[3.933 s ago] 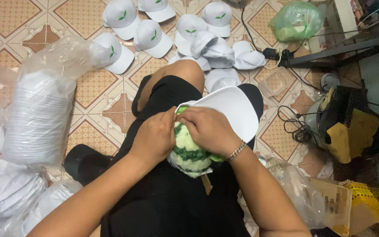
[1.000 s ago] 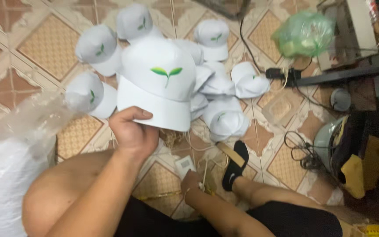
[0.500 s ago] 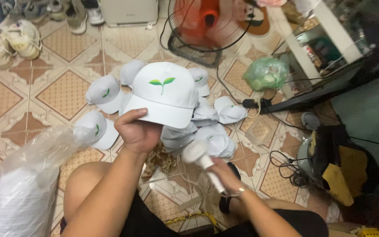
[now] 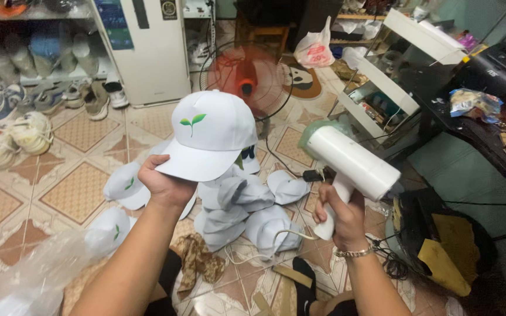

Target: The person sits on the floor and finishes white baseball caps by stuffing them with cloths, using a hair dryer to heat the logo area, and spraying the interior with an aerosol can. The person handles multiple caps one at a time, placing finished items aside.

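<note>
My left hand [image 4: 165, 184] grips the brim of a white cap [image 4: 209, 134] with a green leaf emblem, held up in front of me. In my right hand [image 4: 342, 215] is the handle of a white hair dryer [image 4: 352, 164], whose barrel points up and to the left toward the cap. Its white cord [image 4: 265, 243] trails down to the floor. A pile of white caps [image 4: 247, 205] lies on the tiled floor below the raised cap.
A red floor fan [image 4: 247, 76] stands behind the cap. A white cabinet [image 4: 147, 47] and several shoes [image 4: 24, 126] are at the back left. A clear plastic bag [image 4: 36, 275] lies at the lower left. A white shelf unit [image 4: 405, 64] and dark table [image 4: 487, 129] stand on the right.
My right hand picked up the hair dryer from the floor and raised it beside the cap. My left hand lifted the cap higher, and my view tilted up toward the room.
</note>
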